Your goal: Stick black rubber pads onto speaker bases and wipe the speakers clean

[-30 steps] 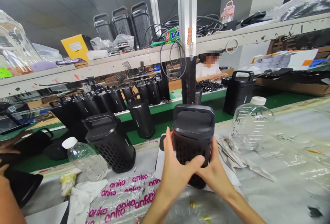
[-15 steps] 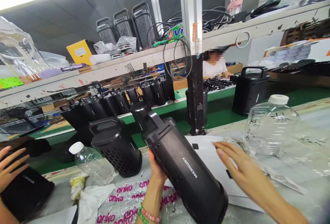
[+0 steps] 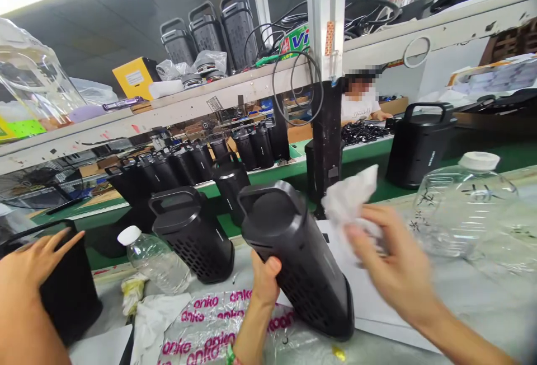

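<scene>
My left hand (image 3: 265, 282) is wrapped around the side of a black portable speaker (image 3: 302, 264). The speaker leans on the bench, its carry handle up and its dotted grille turned partly toward me. In my right hand (image 3: 394, 264), blurred by motion, is a crumpled white wipe (image 3: 348, 200), just right of the speaker and apart from it. A second black speaker (image 3: 191, 233) stands to the left, beside a clear bottle with a white cap (image 3: 157, 261). White paper (image 3: 377, 303) lies beneath my right forearm.
Another person's hand (image 3: 46, 253) rests on a black speaker (image 3: 71, 292) at far left. A large clear jug (image 3: 465, 208) stands at right. Behind runs a green conveyor (image 3: 364, 158) bearing more speakers. A metal post (image 3: 327, 130) and shelf (image 3: 168, 110) stand ahead. Printed plastic film (image 3: 210, 326) covers the front.
The held speaker has turned, bringing its grille into view and hiding its lettering, and stands more upright. The white wipe now shows in my right hand. At left, the other person's hand moved right.
</scene>
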Tool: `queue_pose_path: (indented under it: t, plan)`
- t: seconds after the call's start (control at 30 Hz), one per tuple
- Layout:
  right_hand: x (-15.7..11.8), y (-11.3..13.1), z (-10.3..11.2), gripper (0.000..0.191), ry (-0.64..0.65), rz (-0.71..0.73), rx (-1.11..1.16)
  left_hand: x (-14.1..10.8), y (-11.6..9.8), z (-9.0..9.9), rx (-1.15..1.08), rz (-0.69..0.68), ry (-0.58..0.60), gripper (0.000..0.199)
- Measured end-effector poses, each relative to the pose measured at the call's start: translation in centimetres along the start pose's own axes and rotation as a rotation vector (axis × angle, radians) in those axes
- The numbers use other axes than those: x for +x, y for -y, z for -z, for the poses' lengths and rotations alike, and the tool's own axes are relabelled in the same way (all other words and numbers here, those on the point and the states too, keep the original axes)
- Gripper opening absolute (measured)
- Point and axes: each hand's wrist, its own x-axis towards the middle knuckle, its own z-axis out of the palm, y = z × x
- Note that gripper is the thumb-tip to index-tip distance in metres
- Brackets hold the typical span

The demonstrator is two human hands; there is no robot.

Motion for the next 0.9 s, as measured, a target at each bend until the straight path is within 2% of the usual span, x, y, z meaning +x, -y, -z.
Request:
queue_pose_path:
  t: [0.07,0.13,0.2,0.27,0.33,0.47,0.53,0.57,0.6,0.67,0.73,0.8,0.9]
  plan:
    - [0.8,2.0,-2.8,0.004,-0.035,0.065,0.169,-0.3,0.0,-0.3,0.027,-0.024,0.035,0.085]
    - [1.2,2.8,-4.4,0.005,-0.058,0.150,0.248,-0.6,-0.2,-0.7,0.075,-0.077,0.040,0.075]
    - [1.3,2.8,-5.1,0.007,-0.029,0.281,0.256,-0.9,-0.4,-1.0,0.130,-0.122,0.060,0.066]
    - [1.7,2.4,-5.0,0.006,-0.055,0.321,0.236,-1.1,-0.9,-1.5,0.174,-0.144,0.099,0.066]
    - [2.5,1.7,-4.8,0.007,-0.111,0.236,0.237,-1.2,-1.4,-2.0,0.213,-0.160,0.092,0.071]
    - [5.3,0.7,-3.8,0.022,-0.108,0.004,0.245,-1.2,-3.0,-3.1,0.283,-0.201,0.014,0.080]
    - [6.7,0.8,-2.9,0.025,-0.112,-0.024,0.285,-1.5,-3.6,-3.7,0.338,-0.217,0.014,0.093]
    - [7.2,1.0,-2.5,0.024,-0.062,0.016,0.318,-1.6,-3.8,-4.0,0.359,-0.214,0.008,0.100]
    - [7.7,1.3,-2.2,0.023,0.045,0.083,0.342,-1.8,-3.9,-4.2,0.367,-0.203,-0.005,0.107]
    - [8.3,1.8,-1.9,0.019,0.344,0.209,0.334,-2.1,-3.9,-4.5,0.346,-0.156,-0.027,0.114]
    - [8.4,2.1,-2.1,0.013,0.519,0.209,0.308,-2.3,-3.7,-4.5,0.315,-0.110,-0.023,0.116]
    - [8.3,2.1,-2.7,0.014,0.521,0.074,0.358,-2.2,-3.5,-4.4,0.307,-0.080,-0.004,0.117]
    - [7.9,1.8,-3.5,0.031,0.425,-0.166,0.506,-2.0,-3.7,-4.4,0.280,-0.075,-0.012,0.119]
